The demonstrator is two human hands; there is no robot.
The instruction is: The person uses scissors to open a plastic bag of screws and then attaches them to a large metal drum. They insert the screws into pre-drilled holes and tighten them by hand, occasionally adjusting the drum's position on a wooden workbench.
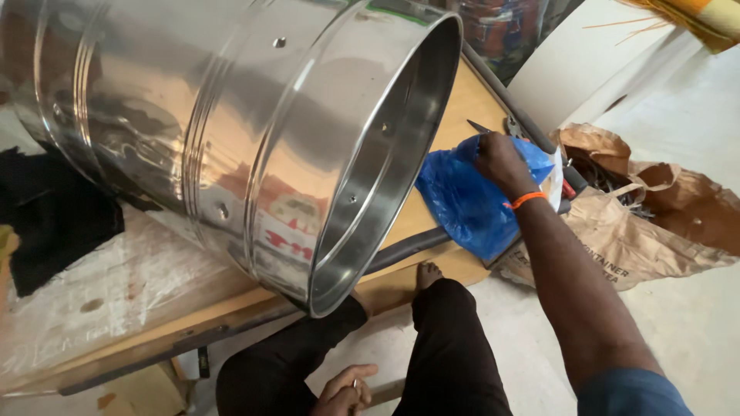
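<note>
Drum [254,139]: large shiny steel cylinder lying on its side on the wooden counter [432,270], open mouth toward the person.
Blue bag [470,200]: right of the drum's mouth, at the counter edge.
Right hand [497,158]: fingers closed, pinching the bag's top, seemingly to open it.
Left hand [347,389]: below the drum, loosely curled on the lap, idle.
Paper bags [647,223]: right of the drum, beyond the blue bag, on the floor.

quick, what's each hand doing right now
Left hand: low by the knee, fingers curled, holding nothing that shows.
Right hand: closed on the blue plastic bag at the board's edge.
</note>
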